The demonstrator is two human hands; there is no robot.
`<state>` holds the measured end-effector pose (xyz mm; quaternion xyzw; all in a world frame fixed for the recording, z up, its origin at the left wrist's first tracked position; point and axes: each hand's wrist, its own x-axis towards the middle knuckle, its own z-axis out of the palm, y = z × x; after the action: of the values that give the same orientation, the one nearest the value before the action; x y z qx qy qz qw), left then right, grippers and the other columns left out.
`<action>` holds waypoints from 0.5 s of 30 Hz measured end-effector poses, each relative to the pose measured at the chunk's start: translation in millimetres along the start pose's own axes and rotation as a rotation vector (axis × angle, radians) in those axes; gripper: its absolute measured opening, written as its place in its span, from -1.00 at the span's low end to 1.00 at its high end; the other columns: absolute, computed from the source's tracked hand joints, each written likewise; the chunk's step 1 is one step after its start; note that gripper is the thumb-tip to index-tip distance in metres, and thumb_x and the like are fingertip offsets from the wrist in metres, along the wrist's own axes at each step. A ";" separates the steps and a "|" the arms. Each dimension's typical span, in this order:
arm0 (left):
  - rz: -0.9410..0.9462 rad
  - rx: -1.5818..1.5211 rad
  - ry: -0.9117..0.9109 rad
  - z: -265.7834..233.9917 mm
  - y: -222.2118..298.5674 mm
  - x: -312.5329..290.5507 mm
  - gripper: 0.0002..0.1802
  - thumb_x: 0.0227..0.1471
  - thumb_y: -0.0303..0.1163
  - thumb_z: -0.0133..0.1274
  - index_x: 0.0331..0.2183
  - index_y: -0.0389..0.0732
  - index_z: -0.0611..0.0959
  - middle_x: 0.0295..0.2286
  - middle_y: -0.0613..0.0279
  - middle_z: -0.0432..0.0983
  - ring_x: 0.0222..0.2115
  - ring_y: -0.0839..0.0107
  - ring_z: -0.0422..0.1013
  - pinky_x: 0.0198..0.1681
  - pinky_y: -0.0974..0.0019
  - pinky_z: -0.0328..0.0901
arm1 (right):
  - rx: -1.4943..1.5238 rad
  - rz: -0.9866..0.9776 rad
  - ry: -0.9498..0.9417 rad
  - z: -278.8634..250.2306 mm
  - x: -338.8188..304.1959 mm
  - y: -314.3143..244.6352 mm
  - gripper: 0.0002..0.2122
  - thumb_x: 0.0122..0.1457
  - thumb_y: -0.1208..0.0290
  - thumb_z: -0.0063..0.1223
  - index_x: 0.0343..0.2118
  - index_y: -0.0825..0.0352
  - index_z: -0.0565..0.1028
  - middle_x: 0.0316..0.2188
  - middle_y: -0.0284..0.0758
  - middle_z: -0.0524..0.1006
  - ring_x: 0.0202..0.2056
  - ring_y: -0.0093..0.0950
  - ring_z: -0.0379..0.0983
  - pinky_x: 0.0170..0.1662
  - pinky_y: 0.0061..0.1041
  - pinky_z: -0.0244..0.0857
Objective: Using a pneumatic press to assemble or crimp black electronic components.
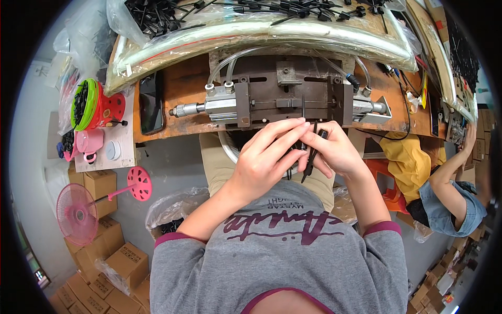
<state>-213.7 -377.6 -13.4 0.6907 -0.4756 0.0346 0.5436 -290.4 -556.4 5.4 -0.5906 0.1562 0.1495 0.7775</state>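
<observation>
My left hand [263,161] and my right hand [339,150] meet in front of a dark metal press fixture [287,112] at the table's near edge. Closed around slim black plastic parts [309,163], the right hand has a rod and a small block showing below its fingers. A thin dark rod [303,104] stands up past the left fingertips. The left fingers are bent together by these parts; what exactly they pinch is partly hidden. Silver air cylinders [222,106] flank the fixture, with a small block [286,103] between them.
Many black rod parts [162,15] fill a plastic-lined tray [272,32] behind the fixture. A phone [151,102] lies at left, near a green-and-red bucket [86,104]. A pink fan [77,213] stands by cardboard boxes [125,261]. Another person [444,193] works at right.
</observation>
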 end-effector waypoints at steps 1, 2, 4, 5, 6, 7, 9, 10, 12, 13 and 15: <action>-0.009 -0.003 0.003 0.6 -1.5 -2.0 -0.48 -0.16 -0.64 0.29 -0.06 -0.35 0.62 -0.07 0.04 0.50 -0.15 0.27 0.53 -0.16 0.32 0.50 | 0.016 0.002 0.028 0.8 -0.8 0.2 -0.66 0.33 0.21 -0.01 -0.30 0.47 0.55 -0.63 -0.18 0.59 -0.87 -0.67 0.23 -0.81 -0.69 0.00; -0.017 0.035 0.005 -0.8 -3.9 -3.0 -0.49 -0.15 -0.65 0.28 -0.06 -0.35 0.62 -0.05 0.07 0.47 -0.18 0.32 0.53 -0.18 0.34 0.51 | 0.032 0.004 0.056 1.2 -1.2 0.8 -0.66 0.33 0.21 -0.01 -0.29 0.48 0.55 -0.63 -0.18 0.59 -0.87 -0.66 0.23 -0.81 -0.69 0.00; -0.104 0.071 -0.006 -3.4 -3.8 -3.2 -0.50 -0.15 -0.65 0.28 -0.07 -0.33 0.64 -0.04 0.08 0.45 -0.20 0.35 0.52 -0.19 0.32 0.50 | 0.032 -0.012 0.147 -2.4 -3.7 -0.2 -0.67 0.32 0.22 0.02 -0.26 0.49 0.56 -0.66 -0.22 0.55 -0.85 -0.65 0.24 -0.77 -0.71 0.06; -0.136 0.082 -0.054 -4.4 -6.2 -4.8 -0.56 -0.16 -0.66 0.28 -0.13 -0.34 0.66 -0.03 0.05 0.44 -0.22 0.35 0.52 -0.19 0.30 0.49 | 0.063 -0.034 0.160 -5.4 -4.7 2.4 -0.67 0.32 0.22 0.02 -0.26 0.49 0.56 -0.66 -0.24 0.54 -0.84 -0.65 0.25 -0.76 -0.71 0.08; -0.111 0.105 -0.079 -2.2 -10.2 -7.8 -0.57 -0.17 -0.66 0.28 -0.15 -0.35 0.66 -0.02 0.05 0.44 -0.22 0.33 0.52 -0.19 0.30 0.49 | 0.093 -0.057 0.173 -8.8 -6.5 5.0 -0.67 0.32 0.23 0.02 -0.27 0.49 0.56 -0.66 -0.26 0.53 -0.83 -0.65 0.26 -0.75 -0.71 0.09; -0.086 0.127 -0.103 1.7 -15.0 -11.8 -0.59 -0.18 -0.66 0.28 -0.17 -0.36 0.66 -0.02 0.05 0.45 -0.22 0.32 0.52 -0.19 0.29 0.48 | 0.115 -0.069 0.167 -10.7 -10.0 4.4 -0.72 0.31 0.27 0.05 -0.30 0.47 0.56 -0.63 -0.27 0.54 -0.80 -0.65 0.29 -0.73 -0.71 0.12; -0.028 0.246 -0.134 6.4 -18.5 -15.0 -0.67 -0.19 -0.61 0.27 -0.26 -0.35 0.66 -0.01 0.05 0.48 -0.21 0.25 0.52 -0.16 0.26 0.46 | 0.178 -0.123 0.166 -13.7 -12.8 8.7 -0.74 0.29 0.30 0.08 -0.33 0.46 0.55 -0.61 -0.27 0.55 -0.78 -0.65 0.31 -0.72 -0.71 0.14; 0.005 0.315 -0.134 8.4 -20.3 -14.6 -0.68 -0.19 -0.59 0.27 -0.26 -0.34 0.67 -0.01 0.06 0.49 -0.22 0.24 0.52 -0.15 0.25 0.46 | 0.208 -0.149 0.169 -15.7 -14.6 10.8 -0.75 0.28 0.31 0.09 -0.35 0.46 0.55 -0.59 -0.28 0.55 -0.77 -0.65 0.32 -0.71 -0.71 0.14; 0.072 0.452 -0.133 12.1 -25.2 -12.4 -0.70 -0.18 -0.55 0.27 -0.28 -0.31 0.67 0.00 0.08 0.50 -0.22 0.23 0.52 -0.13 0.22 0.45 | 0.265 -0.185 0.138 -18.1 -20.5 7.5 -0.84 0.23 0.42 0.14 -0.33 0.44 0.52 -0.50 -0.25 0.57 -0.68 -0.62 0.39 -0.61 -0.69 0.23; 0.082 0.491 -0.137 14.1 -26.9 -12.3 -0.72 -0.17 -0.50 0.27 -0.29 -0.28 0.68 0.00 0.08 0.52 -0.25 0.23 0.54 -0.12 0.19 0.43 | 0.263 -0.212 0.130 -18.0 -22.3 6.9 -0.85 0.22 0.44 0.14 -0.31 0.45 0.51 -0.48 -0.24 0.57 -0.66 -0.62 0.41 -0.58 -0.68 0.26; 0.099 0.539 -0.150 16.6 -25.5 -9.6 -0.72 -0.18 -0.48 0.28 -0.30 -0.27 0.68 -0.01 0.09 0.53 -0.30 0.25 0.55 -0.15 0.22 0.43 | 0.219 -0.250 0.165 -9.9 -26.2 1.8 -0.86 0.19 0.49 0.12 -0.27 0.43 0.44 -0.42 -0.22 0.55 -0.63 -0.62 0.38 -0.53 -0.69 0.25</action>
<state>-209.0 -385.8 -44.0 0.7869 -0.5213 0.1348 0.3013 -315.6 -566.8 12.2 -0.5277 0.1604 -0.0150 0.8340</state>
